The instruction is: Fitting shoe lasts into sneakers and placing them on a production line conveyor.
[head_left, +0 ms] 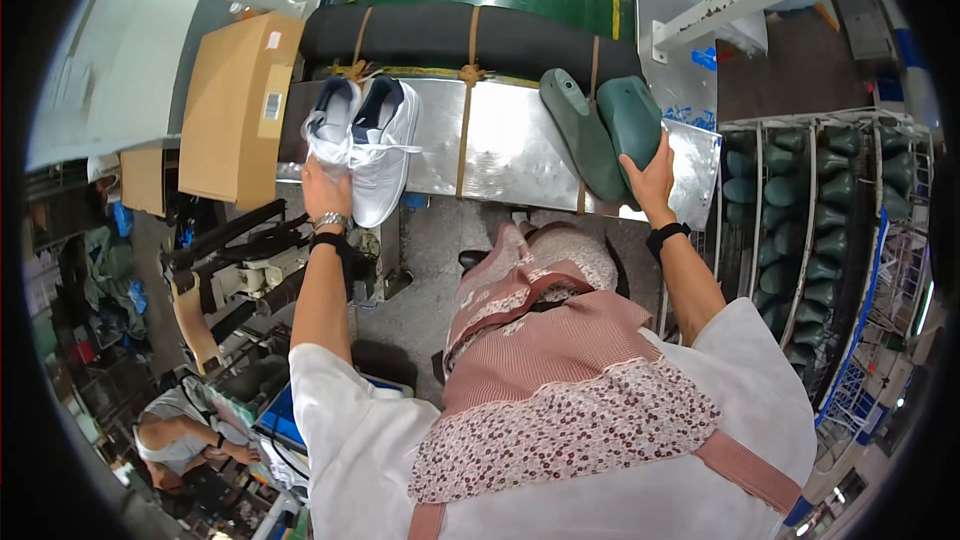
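Right of the carton (222, 95): white sneakers (382, 165), then farther right green shoe lasts (588, 140), on metal worktop (508, 140).
Left hand (327, 190) grips carton-side sneaker's toe; right hand (652, 180) grips farther last. Carton's barcode label (272, 106): print too small to read.

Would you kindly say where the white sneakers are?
In the head view, the white sneakers are left of centre at the metal ledge, right of the cardboard box.
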Tool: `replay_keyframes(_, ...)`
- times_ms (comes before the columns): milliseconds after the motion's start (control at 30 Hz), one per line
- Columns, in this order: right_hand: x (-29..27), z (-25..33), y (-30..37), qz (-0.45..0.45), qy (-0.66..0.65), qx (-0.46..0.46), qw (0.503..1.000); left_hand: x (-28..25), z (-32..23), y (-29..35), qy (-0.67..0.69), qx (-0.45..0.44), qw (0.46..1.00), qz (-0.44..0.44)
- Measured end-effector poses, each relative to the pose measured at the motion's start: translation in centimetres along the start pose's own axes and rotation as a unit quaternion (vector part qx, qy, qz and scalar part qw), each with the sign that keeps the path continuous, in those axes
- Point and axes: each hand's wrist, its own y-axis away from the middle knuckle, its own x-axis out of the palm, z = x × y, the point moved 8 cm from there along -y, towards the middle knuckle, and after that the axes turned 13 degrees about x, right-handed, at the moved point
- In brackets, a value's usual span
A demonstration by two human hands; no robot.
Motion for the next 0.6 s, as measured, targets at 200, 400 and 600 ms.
replay_keyframes(200,0.5,-3.7,-0.1,0.004,0.064,0.047,0.997,0.7,-3.0,-6.9,0.117,-0.047,0.989,0.076)
replay_keyframes(400,1.4,-2.6,-2.1,0.05,-0.044,0.043,0.997,3.1,-11.4,-14.2,-0.013,-0.005,0.893,0.451)
replay_keyframes(600,-1.4,1.3,-0.3,-0.026,-0.103,0.064,0.992,4.7,-9.9,-15.7,-0.044,-0.015,0.868,0.494)
